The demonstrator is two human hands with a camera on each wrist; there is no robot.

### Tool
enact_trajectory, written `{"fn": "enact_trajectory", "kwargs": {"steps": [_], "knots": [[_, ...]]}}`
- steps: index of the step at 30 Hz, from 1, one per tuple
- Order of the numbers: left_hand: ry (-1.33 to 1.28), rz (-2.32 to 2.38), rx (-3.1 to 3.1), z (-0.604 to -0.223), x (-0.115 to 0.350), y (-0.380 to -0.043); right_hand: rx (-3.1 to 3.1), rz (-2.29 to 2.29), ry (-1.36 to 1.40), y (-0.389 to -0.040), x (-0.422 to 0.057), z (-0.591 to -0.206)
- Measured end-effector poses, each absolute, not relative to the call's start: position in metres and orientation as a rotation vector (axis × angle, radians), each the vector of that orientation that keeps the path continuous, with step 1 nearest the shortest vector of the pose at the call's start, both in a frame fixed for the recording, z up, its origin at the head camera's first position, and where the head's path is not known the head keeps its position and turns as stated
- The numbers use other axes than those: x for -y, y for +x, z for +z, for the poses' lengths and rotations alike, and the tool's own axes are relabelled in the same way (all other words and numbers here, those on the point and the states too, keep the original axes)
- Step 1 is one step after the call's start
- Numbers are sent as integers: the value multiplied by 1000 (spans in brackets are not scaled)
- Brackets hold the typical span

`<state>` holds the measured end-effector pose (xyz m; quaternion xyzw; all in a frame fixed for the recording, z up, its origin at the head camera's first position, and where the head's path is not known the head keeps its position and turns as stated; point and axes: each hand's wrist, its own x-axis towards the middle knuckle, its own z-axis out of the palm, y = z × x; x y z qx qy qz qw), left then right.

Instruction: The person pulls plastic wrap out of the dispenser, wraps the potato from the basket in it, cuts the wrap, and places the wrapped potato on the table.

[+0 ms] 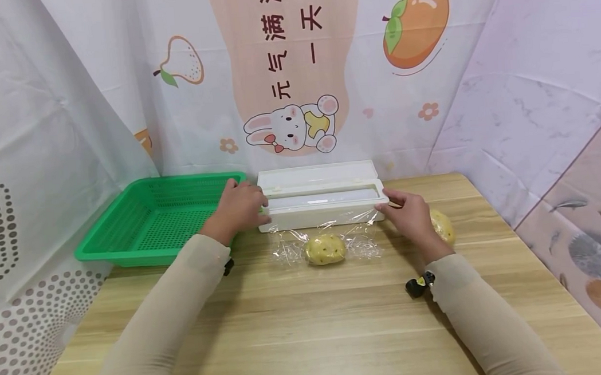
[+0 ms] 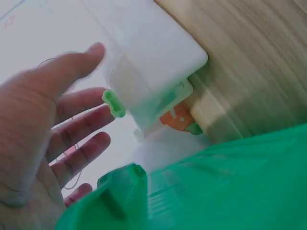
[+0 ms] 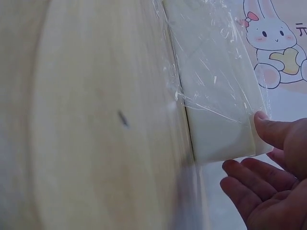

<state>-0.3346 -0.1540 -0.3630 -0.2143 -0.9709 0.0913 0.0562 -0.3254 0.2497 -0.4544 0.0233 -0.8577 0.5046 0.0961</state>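
A white cling film box [image 1: 323,216] stands at the back of the table with its lid [image 1: 320,173] raised and a roll [image 1: 327,198] inside. Clear film [image 1: 363,247] hangs over its front and spreads across a potato [image 1: 325,250]. At the box's left end is my left hand [image 1: 239,205], thumb and fingers spread beside the small green slider [image 2: 113,104]; firm contact is not plain. My right hand [image 1: 410,215] pinches the right front corner between thumb [image 3: 271,129] and index finger, its other fingers loosely bent below.
A green basket [image 1: 144,257] stands close to the left hand. Another potato [image 1: 442,226] lies behind the right wrist, partly hidden. A printed curtain [image 1: 194,131] hangs right behind the box, and bare wood tabletop [image 1: 309,330] lies in front.
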Motion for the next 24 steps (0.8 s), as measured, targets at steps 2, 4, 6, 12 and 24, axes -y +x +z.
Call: {"fn": "enact_trajectory", "kwargs": {"steps": [2,4,6,12,24], "knots": [[-648,264,2945,-365,154,-336,2547,1484,71,-325,-249,-454],[-644,260,2940,-368,154,-338,2556,1476,69,-324,-249,-453],[-641,263,2931,-369,155,-339,2562,1476,64,-324,-248,-453],[-632,275,2901,-369,154,-336,2537,1482,72,-324,-247,-452],[-618,239,2874,-369,152,-331,2485,1353,130,-322,-242,-449]]}}
